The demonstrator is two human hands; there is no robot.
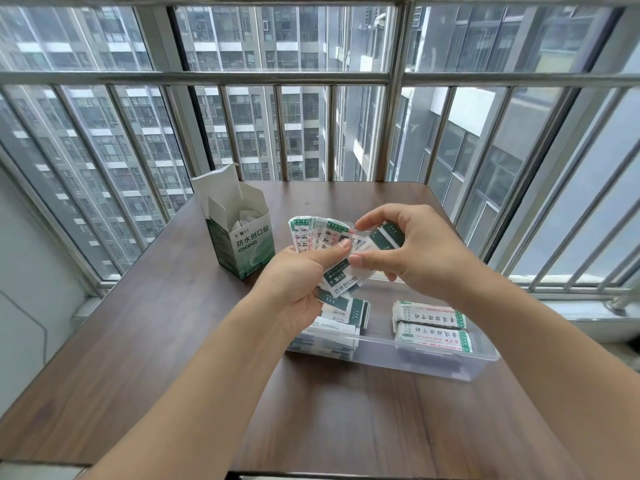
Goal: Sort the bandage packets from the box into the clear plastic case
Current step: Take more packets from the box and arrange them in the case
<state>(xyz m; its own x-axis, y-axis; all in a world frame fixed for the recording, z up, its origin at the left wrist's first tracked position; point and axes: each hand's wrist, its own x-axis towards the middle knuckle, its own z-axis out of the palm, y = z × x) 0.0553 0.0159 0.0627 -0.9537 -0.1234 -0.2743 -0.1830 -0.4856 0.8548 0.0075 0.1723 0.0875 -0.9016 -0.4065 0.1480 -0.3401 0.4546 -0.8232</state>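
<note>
Bandage packets (323, 239) are fanning out between the two hands, above the far edge of the clear plastic case (433, 358). The left hand (294, 285) is gripping the fan from below, its thumb lying across the fronts of the packets and its other fingers curled behind them. The right hand (412, 251) is pinching one white and dark green packet (377, 242) at the right end of the fan, with the thumb under it and the index finger over its top edge; the remaining fingers are curling loosely behind it.

Below the fingers of the left hand, a pile of dark green and white packets (341, 323) is lying in the left part of the case. Below the right wrist, two bundles of white packets with green ends (431, 327) are lying side by side in the right part of the case.

To the left of the left hand's fingers, the green and white box (247, 244) is standing upright on the bench (173, 323) with its top flap open, and some packets are showing inside it. Beyond the fingers, a barred window (311, 81) is facing tall buildings.
</note>
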